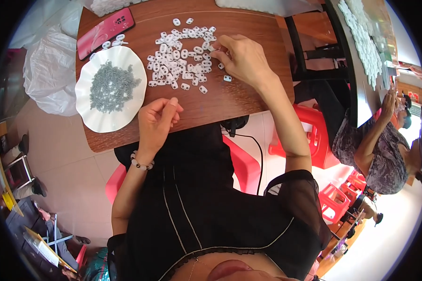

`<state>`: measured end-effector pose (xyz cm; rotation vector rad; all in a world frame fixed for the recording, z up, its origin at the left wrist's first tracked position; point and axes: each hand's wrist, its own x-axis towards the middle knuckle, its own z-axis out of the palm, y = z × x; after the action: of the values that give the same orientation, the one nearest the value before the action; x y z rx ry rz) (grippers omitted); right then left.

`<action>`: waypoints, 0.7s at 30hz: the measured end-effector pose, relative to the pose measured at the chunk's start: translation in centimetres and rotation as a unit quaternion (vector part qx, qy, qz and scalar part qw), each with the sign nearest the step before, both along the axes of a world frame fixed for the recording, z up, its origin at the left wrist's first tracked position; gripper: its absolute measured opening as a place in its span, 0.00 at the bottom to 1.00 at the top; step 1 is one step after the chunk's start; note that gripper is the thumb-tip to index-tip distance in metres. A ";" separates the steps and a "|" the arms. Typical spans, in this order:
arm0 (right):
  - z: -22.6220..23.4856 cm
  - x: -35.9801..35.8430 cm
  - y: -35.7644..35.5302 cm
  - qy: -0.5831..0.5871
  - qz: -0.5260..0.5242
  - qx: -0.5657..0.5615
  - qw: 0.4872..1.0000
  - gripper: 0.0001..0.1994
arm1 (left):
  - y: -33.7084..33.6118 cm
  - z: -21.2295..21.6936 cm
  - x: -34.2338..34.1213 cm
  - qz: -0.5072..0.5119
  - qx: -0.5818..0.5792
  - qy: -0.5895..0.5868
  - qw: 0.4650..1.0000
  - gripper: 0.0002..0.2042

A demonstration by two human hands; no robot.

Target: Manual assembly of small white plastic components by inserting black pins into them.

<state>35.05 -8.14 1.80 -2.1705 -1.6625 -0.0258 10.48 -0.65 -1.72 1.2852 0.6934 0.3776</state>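
A loose pile of small white plastic pieces with two holes each (166, 68) is spread over the brown wooden table. At its right edge my right hand (243, 58) reaches down, thumb and forefinger closed on one white two-hole piece. My left hand (157, 122) hovers over the table's near edge, fingers curled and thumb against the forefinger; whatever lies inside is hidden. Left of the pile stands a white wavy-rimmed plate (86, 93), heaped with thin grey spring-like pieces (111, 86). A few white pieces lie beside the plate's far rim.
A pink phone (105, 33) lies at the table's far left corner. White plastic bags (51, 70) hang beyond the left edge. To the right are red stools (309, 136) and a dark-edged table bearing white pieces (363, 42). Another person in a patterned top (384, 159) sits there.
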 end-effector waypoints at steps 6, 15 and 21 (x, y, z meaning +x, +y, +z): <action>-2.0 0.5 -0.4 -0.007 -0.031 -0.010 0.999 0.09 | 0.0 -0.3 0.0 -0.003 0.015 0.008 1.000 0.14; -2.5 0.4 -0.5 0.028 -0.017 -0.007 0.999 0.07 | -0.3 -0.5 -0.1 -0.002 0.020 0.007 1.000 0.13; -1.0 -1.4 -0.8 0.110 -0.004 0.026 0.994 0.06 | -0.1 -0.4 -0.2 -0.006 -0.003 -0.001 1.000 0.12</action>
<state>33.62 -8.90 0.82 -2.0592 -1.5124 0.1587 10.33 -0.71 -2.14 1.2833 0.6840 0.3667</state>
